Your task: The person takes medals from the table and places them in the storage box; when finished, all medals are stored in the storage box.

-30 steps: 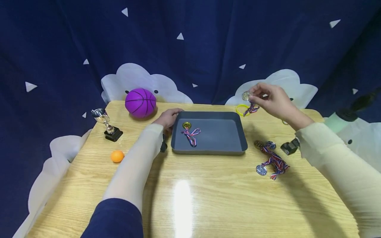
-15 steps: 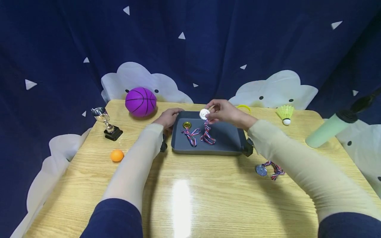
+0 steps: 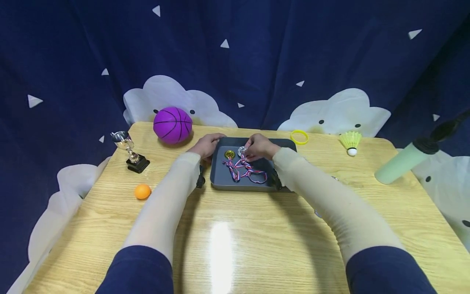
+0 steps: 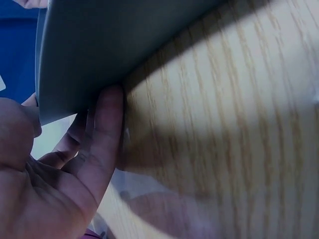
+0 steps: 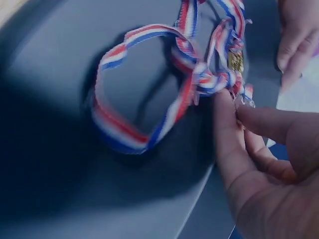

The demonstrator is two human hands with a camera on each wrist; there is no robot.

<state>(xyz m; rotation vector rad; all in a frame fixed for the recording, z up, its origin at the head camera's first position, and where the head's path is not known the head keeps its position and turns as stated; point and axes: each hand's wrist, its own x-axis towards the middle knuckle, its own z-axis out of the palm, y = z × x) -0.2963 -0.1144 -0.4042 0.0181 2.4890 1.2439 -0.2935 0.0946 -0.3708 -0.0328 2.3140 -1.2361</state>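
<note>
My right hand (image 3: 260, 146) pinches a silver medal (image 3: 241, 151) between thumb and fingers, low inside a dark grey tray (image 3: 238, 188). Its striped red, white and blue ribbon (image 5: 110, 119) spreads in a loop over the tray floor. Just left of it in the tray lies a gold medal (image 3: 229, 154) with a similar ribbon. At the tray's left edge, my left hand (image 3: 207, 145) holds the rim, its thumb over the edge and fingers against the outer wall, as the left wrist view shows. My right forearm hides most of the other medals; a silver edge (image 3: 318, 213) peeks out.
A purple basketball (image 3: 172, 125), a trophy cup (image 3: 132, 153) and an orange ball (image 3: 142, 191) stand left of the tray. On the right are a yellow wristband (image 3: 299, 137), a shuttlecock (image 3: 351, 143) and a green bottle (image 3: 400, 164). A dark curtain hangs behind the table.
My right hand has carried the silver medal from above the table's back right, leftward and down into the tray, beside the gold medal. The left hand has stayed on the tray.
</note>
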